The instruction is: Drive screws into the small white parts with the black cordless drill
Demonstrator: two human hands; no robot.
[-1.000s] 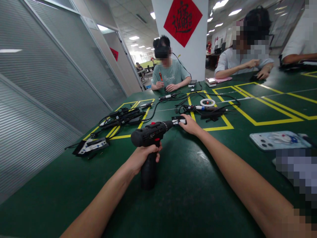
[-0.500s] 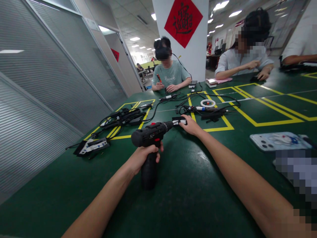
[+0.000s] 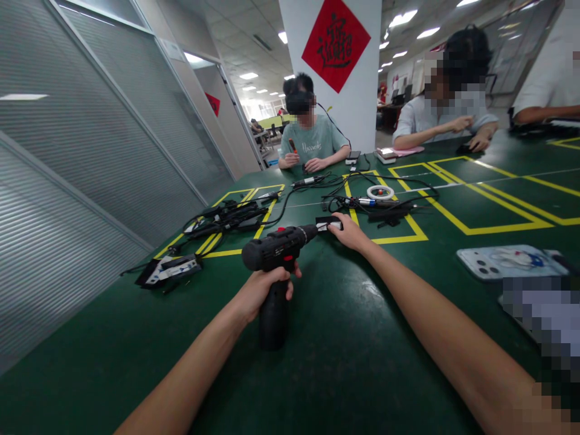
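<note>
My left hand (image 3: 260, 290) is wrapped round the grip of a black cordless drill (image 3: 274, 254) with a red switch. The drill stands upright on the green table (image 3: 317, 362), its nose pointing right and away. The nose meets a small black and white part (image 3: 328, 223) lying on the table. My right hand (image 3: 350, 231) reaches forward and pinches that part at its right end, holding it against the tabletop.
Black cables and tools (image 3: 226, 216) lie at the left, a black and white part (image 3: 170, 269) nearer. A tape roll (image 3: 379, 192) and more cables sit beyond. A phone (image 3: 507, 261) lies at the right. Other people sit at the far side.
Hands and drill hold the same pose; the view has only shifted slightly.
</note>
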